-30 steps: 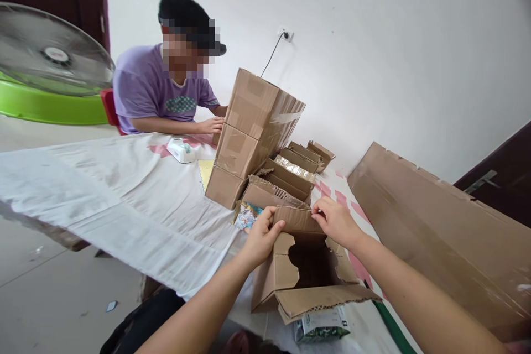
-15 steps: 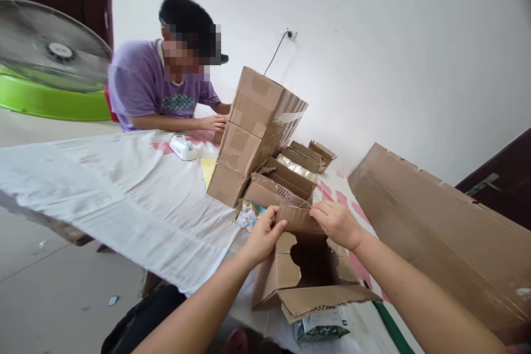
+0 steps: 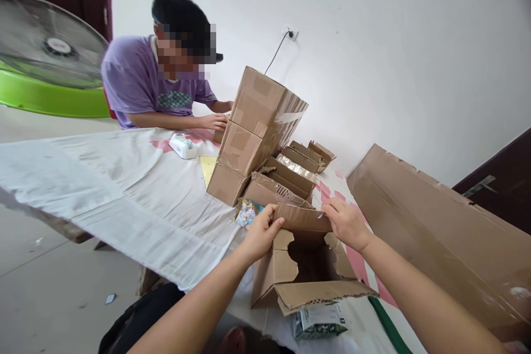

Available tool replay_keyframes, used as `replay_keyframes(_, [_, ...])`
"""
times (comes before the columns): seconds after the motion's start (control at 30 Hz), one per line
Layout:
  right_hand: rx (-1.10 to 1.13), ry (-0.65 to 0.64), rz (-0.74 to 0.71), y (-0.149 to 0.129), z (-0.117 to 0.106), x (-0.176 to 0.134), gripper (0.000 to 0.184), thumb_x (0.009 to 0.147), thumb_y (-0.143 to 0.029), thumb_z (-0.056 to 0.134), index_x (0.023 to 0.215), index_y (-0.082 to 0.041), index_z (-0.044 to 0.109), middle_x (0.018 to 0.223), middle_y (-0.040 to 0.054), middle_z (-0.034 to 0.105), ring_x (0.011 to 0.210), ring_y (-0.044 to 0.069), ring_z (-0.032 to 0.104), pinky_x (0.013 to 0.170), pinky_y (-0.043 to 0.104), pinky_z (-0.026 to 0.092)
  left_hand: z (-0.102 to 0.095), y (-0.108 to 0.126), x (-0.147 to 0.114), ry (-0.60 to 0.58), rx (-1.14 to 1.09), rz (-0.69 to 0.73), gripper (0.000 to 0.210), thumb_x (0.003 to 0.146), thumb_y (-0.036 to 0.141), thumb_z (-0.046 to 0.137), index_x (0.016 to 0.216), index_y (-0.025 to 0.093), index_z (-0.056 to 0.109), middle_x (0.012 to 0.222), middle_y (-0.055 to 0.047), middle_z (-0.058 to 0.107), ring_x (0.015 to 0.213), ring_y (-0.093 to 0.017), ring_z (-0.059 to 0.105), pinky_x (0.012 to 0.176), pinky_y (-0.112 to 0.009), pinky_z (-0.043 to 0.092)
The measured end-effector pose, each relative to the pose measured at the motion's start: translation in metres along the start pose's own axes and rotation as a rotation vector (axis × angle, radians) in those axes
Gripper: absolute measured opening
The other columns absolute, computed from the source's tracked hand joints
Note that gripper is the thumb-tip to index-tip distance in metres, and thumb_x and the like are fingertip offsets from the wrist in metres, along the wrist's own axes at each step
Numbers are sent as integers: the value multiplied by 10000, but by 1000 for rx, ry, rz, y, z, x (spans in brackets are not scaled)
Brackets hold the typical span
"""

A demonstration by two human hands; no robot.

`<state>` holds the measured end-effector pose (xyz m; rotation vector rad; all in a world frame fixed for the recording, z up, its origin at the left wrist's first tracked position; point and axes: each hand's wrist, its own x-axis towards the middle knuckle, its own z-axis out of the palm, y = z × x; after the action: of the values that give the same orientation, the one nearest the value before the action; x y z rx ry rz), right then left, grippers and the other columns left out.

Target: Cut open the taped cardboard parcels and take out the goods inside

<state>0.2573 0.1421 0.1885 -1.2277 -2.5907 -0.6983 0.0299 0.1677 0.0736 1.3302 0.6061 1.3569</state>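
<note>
An open cardboard box [image 3: 286,266] stands in front of me on the cloth, its dark inside showing between notched inner flaps. My left hand [image 3: 262,233] grips the left end of its raised far flap [image 3: 301,218], thumb on the near side. At that flap's right end, the fingers of my right hand [image 3: 346,225] are pinched together. A small pale scrap, apparently a strip of tape [image 3: 320,215], shows at those fingertips. The near flap [image 3: 323,293] folds outward over a green and white packet [image 3: 318,321].
Taped cardboard boxes [image 3: 236,146] rise in a stack beyond my left hand, beside a row of open boxes [image 3: 286,188]. A person in purple [image 3: 133,77] sits across the table. A large cardboard sheet or box [image 3: 431,232] stands at right; a fan [image 3: 58,47] is at left.
My right hand has shifted slightly right along the raised flap's edge, and a small pale scrap now shows at its fingertips. My left hand keeps its grip on the flap.
</note>
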Motion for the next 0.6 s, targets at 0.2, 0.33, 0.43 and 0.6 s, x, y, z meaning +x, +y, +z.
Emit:
replay_keyframes(0.2, [41, 92, 223, 17, -11, -23, 186, 919, -155, 351, 862, -212, 519, 846, 50, 572, 759, 180, 547, 695, 299, 451, -3, -4, 1, 14, -14, -19, 263, 802, 391, 605, 966, 187, 577, 917, -51, 686, 834, -226, 641, 742, -333, 504])
replay_keyframes(0.33, [195, 67, 508, 15, -18, -73, 159, 940, -296, 371, 837, -230, 473, 781, 7, 547, 688, 158, 525, 638, 283, 445, -3, -9, 2, 3, -71, -54, 298, 788, 409, 631, 977, 186, 574, 955, -60, 695, 871, -231, 650, 746, -330, 513])
replay_keyframes(0.43, [476, -120, 823, 3, -17, -136, 257, 898, -428, 435, 724, -239, 417, 645, -45, 477, 587, 130, 465, 572, 257, 408, -2, -9, 1, -1, -103, -81, 340, 775, 437, 646, 988, 179, 579, 952, -62, 701, 885, -234, 652, 745, -324, 514])
replay_keyframes(0.6, [737, -557, 1192, -35, 16, -268, 369, 693, -531, 557, 590, -248, 344, 520, -78, 331, 450, 102, 344, 445, 246, 297, 2, -7, -1, 22, -100, -103, 361, 751, 485, 654, 935, 181, 590, 924, -44, 692, 873, -224, 642, 765, -315, 500])
